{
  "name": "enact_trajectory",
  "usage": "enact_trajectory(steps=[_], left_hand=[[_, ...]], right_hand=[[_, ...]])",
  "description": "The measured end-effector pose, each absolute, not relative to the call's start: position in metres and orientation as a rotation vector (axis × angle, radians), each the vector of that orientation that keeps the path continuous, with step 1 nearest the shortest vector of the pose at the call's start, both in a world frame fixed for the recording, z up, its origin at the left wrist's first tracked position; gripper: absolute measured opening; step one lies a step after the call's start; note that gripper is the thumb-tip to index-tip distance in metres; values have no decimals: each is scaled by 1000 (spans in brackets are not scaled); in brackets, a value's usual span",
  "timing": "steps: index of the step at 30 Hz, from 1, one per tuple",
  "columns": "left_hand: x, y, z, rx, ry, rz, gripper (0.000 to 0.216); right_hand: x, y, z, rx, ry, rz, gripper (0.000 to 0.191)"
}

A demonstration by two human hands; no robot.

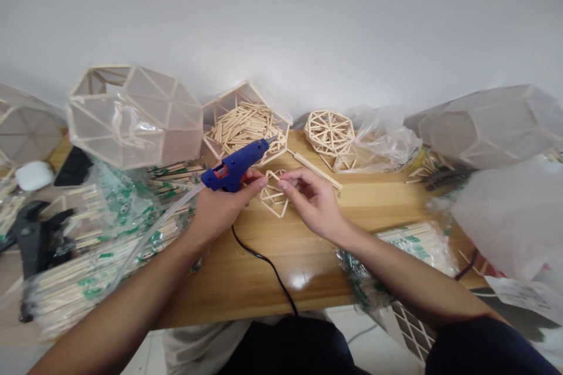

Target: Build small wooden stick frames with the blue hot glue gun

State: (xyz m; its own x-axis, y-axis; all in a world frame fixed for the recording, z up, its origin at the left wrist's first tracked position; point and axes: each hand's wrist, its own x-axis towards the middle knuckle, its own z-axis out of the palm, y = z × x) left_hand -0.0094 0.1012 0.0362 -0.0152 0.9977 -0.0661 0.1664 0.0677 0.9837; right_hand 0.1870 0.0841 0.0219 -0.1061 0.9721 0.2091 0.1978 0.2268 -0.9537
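My left hand (224, 205) is wrapped round a blue hot glue gun (241, 165), whose nozzle points up and to the right. A long clear glue stick (149, 240) trails from the gun's back end over my forearm. The thumb and finger of that same hand also touch the left edge of a small wooden stick frame (273, 206). From the other side my right hand (312, 199) pinches the top of this frame, which is held just above the table (272, 252). Part of the frame is hidden behind my fingers.
Behind stand an open-topped frame full of short sticks (246, 123), a round stick lattice (329, 135) and a large panelled polyhedron (136, 114). Bagged sticks (101, 275) lie left, another bag (413, 246) right. A black clamp-like tool (35, 240) lies far left; a black cord (264, 258) crosses the table.
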Motion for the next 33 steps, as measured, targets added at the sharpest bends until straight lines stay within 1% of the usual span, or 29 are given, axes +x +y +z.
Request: enact_trajectory(steps=[7, 11, 15, 27, 33], left_hand=[[-10, 101, 39, 1318, 1387, 1068, 22], [-9, 101, 40, 1308, 1411, 1056, 24], [-9, 101, 41, 1304, 1415, 1036, 28], [-9, 103, 42, 1331, 1412, 1033, 22], [-10, 102, 41, 1346, 1380, 1082, 22]], right_hand=[[186, 84, 20, -1144, -1506, 1001, 20], [187, 84, 22, -1136, -1507, 999, 17], [187, 84, 22, -1143, -1513, 996, 19], [187, 84, 24, -1182, -1519, 1003, 24], [187, 85, 24, -1168, -1525, 993, 20]])
